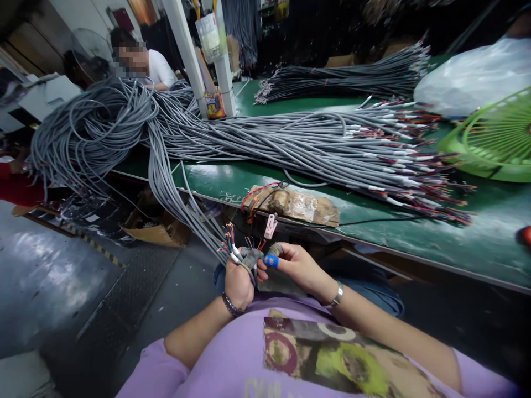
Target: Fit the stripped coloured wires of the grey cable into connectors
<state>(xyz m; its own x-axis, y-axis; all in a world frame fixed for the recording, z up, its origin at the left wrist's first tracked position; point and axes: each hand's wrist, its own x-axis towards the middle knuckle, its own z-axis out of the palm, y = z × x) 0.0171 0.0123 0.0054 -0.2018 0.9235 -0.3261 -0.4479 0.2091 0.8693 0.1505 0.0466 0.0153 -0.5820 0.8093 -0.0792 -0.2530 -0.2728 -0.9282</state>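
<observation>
Left hand (240, 281) fingers wrapped gray cables (188, 224); right hand (306, 270) fingers narrow, couldn't tell what they pinched. Slack left grip could've let hanging weight drag colored wires (229, 236) away.

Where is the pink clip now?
The pink clip is near the middle of the head view, at the near edge of the green table, between the wooden board and the right hand.

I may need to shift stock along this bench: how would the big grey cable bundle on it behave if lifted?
The grey cable bundle would probably sag, since part of it bends down past the bench. Its bulk suggests real weight. The thin wires fanning from its right end could snag.
</observation>
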